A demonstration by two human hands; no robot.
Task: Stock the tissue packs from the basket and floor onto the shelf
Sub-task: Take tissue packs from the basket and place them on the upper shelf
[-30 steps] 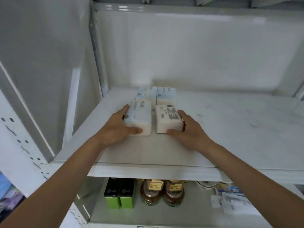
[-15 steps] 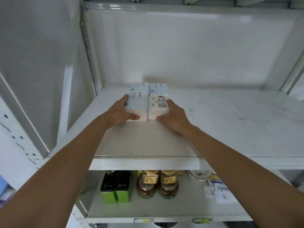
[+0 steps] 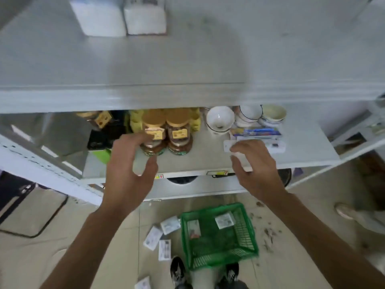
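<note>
- Head view: left hand (image 3: pixel 127 174) and right hand (image 3: pixel 255 167) hang before the lower shelf, fingers loosely curled, holding nothing.
- Two packs (image 3: pixel 120 16) sit touching on the top shelf (image 3: pixel 187 59).
- Basket (image 3: pixel 245 255) on the floor holds two packs; others lie left of it.

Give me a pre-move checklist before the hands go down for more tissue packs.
1. Left hand holds nothing: ok.
2. Right hand holds nothing: ok, fingers loosely curled.
3. White tissue packs on the upper shelf sit side by side, back from the edge: ok.
4. Green plastic mesh basket on the floor within view: ok, two packs inside.
5. Loose packs on the floor left of the basket: not ok, unstocked.
6. Total pack count: cannot tell.
</note>
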